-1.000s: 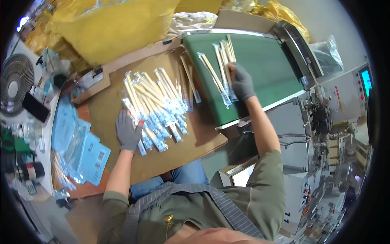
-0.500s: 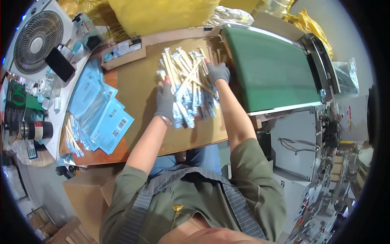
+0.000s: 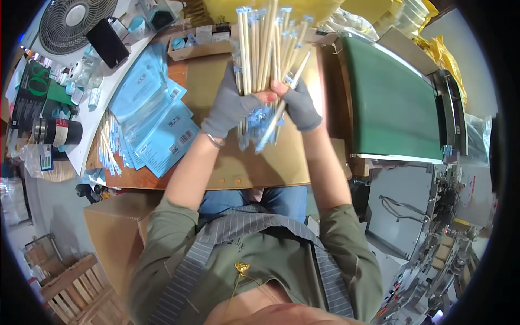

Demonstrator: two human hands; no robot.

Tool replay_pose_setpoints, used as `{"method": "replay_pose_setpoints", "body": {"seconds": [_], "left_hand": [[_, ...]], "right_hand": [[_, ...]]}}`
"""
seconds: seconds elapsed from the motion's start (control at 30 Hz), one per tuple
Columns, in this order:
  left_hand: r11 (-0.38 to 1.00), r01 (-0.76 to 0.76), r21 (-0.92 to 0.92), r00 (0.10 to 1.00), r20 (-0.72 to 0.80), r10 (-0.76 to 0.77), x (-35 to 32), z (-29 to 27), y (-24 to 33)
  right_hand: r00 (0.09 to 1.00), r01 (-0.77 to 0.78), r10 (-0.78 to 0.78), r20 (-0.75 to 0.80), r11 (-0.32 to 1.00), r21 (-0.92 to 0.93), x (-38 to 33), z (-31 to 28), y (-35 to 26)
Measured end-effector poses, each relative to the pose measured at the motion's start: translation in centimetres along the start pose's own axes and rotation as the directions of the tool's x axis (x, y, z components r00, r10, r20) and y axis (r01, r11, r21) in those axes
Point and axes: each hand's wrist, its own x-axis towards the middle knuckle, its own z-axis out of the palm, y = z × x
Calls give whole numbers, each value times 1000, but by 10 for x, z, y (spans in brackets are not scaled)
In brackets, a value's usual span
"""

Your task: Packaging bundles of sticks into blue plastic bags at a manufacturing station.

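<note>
A thick bundle of thin pale wooden sticks in clear and blue wrappers (image 3: pixel 265 51) stands roughly upright above the brown board, gripped from both sides. My left hand (image 3: pixel 230 108), in a grey glove with bare fingertips, is closed round the bundle's left side. On the other side my right hand (image 3: pixel 301 107), gloved the same way, holds it too, its thumb near the left thumb. One stick leans out at a slant by the right hand. Most of my fingers are hidden behind the sticks. Blue wrapper ends show above and below my hands.
Flat blue printed packets (image 3: pixel 165 138) and more sticks (image 3: pixel 110 143) lie on the left. Beyond them a white shelf (image 3: pixel 100 116) carries a fan (image 3: pixel 76 16), phone (image 3: pixel 108 43) and dark flask (image 3: pixel 58 131). A green conveyor belt (image 3: pixel 392 103) borders the right. A small cardboard tray (image 3: pixel 200 52) sits behind.
The sticks lay loosely spread on the board between my hands. Now they are gathered into one bundle and lifted off it, with my hands brought together around them.
</note>
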Motion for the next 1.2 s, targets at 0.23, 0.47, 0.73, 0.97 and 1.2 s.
{"method": "replay_pose_setpoints", "body": {"seconds": [0.23, 0.47, 0.73, 0.97, 1.2], "left_hand": [[999, 12, -30, 981, 192, -6, -22, -9, -14], [566, -528, 633, 845, 457, 277, -32, -1, -1], [938, -79, 338, 911, 406, -70, -56, -2, 0], [520, 683, -513, 717, 607, -342, -163, 10, -3], [243, -28, 970, 999, 34, -19, -188, -100, 3]], "right_hand": [[978, 187, -148, 150, 939, -288, -16, -2, 8], [896, 436, -396, 200, 870, -232, -41, 17, 4], [988, -41, 4, -155, 971, -237, -70, 57, -11], [860, -332, 386, 334, 920, -208, -96, 46, 3], [917, -341, 286, 278, 924, 173, -129, 66, 42]]}}
